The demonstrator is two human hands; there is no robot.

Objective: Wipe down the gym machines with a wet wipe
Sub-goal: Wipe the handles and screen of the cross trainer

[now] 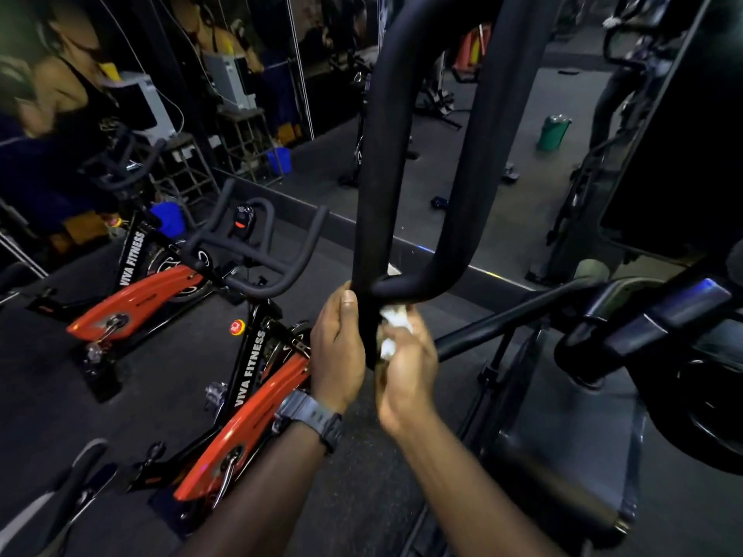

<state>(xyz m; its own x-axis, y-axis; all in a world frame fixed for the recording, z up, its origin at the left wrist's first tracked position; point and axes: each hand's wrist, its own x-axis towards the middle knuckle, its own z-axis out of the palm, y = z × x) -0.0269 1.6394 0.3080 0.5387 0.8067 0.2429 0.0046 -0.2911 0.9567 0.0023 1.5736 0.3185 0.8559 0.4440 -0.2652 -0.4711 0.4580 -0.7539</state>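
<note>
underfoot, a dark rubber gym floor [362, 496] fills a dim room, and a wall of mirrors [249, 54] runs along the far left side, reflecting bikes, stools and a blurred person. a second mirror panel stands at the far right. close to the camera, a thick black looped handle [386, 154] of a gym machine rises from the middle of the view to the top edge, bending in a u shape at its lower end. the left hand [335, 347], with a dark wristwatch [313, 420] on its wrist, is wrapped around the lower end of the handle's left bar, thumb lying up along it. the right hand [406, 367] is just beside it on the right, fingers curled round a crumpled white wet wipe [396, 327] that is pressed against the same bar, just under the bend. to the left stands a red and black spin bike [249, 396] marked "viva fitness", with its curved grey handlebars [265, 271] near the left hand; its reflection sits further left in the mirror. to the right, the machine's dark frame and a slanting black bar [502, 319] crowd the near right side. a green bin [555, 132] stands on the floor far off to the right, and a blue bucket [279, 159] shows by the mirrored wall.
</note>
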